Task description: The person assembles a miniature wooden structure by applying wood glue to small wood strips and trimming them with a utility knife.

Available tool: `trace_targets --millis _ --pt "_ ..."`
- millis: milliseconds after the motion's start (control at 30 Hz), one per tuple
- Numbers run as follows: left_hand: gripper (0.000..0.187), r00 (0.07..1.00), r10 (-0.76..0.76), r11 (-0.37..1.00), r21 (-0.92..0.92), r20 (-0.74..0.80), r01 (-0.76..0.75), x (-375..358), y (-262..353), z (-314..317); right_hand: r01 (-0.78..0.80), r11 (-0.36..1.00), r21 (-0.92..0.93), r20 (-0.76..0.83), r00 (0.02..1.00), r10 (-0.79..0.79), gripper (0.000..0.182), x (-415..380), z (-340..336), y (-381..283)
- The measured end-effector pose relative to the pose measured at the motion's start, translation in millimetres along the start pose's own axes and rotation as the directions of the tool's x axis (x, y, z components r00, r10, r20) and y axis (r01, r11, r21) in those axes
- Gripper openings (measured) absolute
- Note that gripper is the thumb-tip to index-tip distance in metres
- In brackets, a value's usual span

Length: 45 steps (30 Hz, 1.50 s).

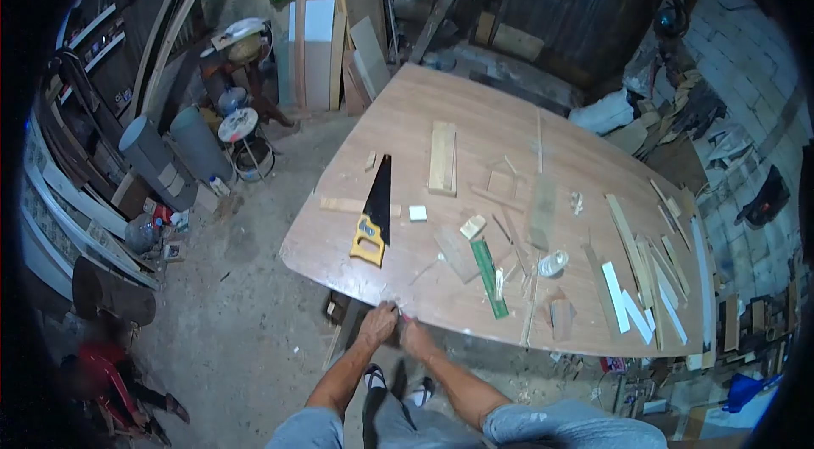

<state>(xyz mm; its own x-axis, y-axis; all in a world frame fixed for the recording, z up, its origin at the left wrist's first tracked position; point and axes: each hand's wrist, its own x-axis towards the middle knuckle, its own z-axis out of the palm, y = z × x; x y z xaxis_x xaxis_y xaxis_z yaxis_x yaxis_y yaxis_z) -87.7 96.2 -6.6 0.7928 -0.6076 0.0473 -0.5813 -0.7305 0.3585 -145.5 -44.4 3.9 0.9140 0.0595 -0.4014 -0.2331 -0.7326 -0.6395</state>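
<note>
At the near edge of the large wooden tabletop (475,122), my left hand (379,323) is closed, and what its fingers hold is too small to make out. Close beside it, my right hand (415,339) is also closed, with a small pinkish-red bit (405,318) showing at its fingertips. Just beyond my hands, a handsaw (370,233) with a yellow handle and dark blade lies flat on the top. A small white square block (417,213) sits to the right of the saw.
Farther back on the top lies a thick wood block (442,159). A green strip (489,278), a whitish jar (554,263) and several wood strips (632,254) spread rightward. A round stool (239,125) stands left on the floor; a seated person in red (110,373) is at lower left.
</note>
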Motion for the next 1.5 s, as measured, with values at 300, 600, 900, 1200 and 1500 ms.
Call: trace_targets --millis 300,600,900,1200,1500 --pt "0.019 0.993 -0.116 0.989 -0.093 -0.009 0.114 0.3 -16.6 40.8 -0.162 0.978 0.135 -0.139 0.974 0.18 0.044 2.2 25.9 9.6" --pt "0.021 0.986 -0.158 0.964 -0.226 -0.059 0.141 5.4 -14.0 18.0 -0.045 0.973 0.225 -0.24 0.966 0.101 0.032 17.7 22.8 37.9" --pt "0.019 0.991 -0.119 0.971 -0.214 -0.06 0.103 7.6 -13.1 10.3 -0.104 0.976 0.191 -0.203 0.969 0.143 0.035 -1.3 14.0 5.4" --pt "0.019 0.995 -0.096 0.981 -0.172 -0.035 0.088 9.3 -12.8 9.0 -0.144 0.971 0.192 -0.199 0.963 0.182 0.033 -5.0 29.0 10.0" --pt "0.02 0.989 -0.144 0.989 0.029 -0.03 0.145 1.8 6.1 0.9 -0.108 0.981 0.16 -0.265 0.953 0.149 0.03 5.3 51.8 23.1"
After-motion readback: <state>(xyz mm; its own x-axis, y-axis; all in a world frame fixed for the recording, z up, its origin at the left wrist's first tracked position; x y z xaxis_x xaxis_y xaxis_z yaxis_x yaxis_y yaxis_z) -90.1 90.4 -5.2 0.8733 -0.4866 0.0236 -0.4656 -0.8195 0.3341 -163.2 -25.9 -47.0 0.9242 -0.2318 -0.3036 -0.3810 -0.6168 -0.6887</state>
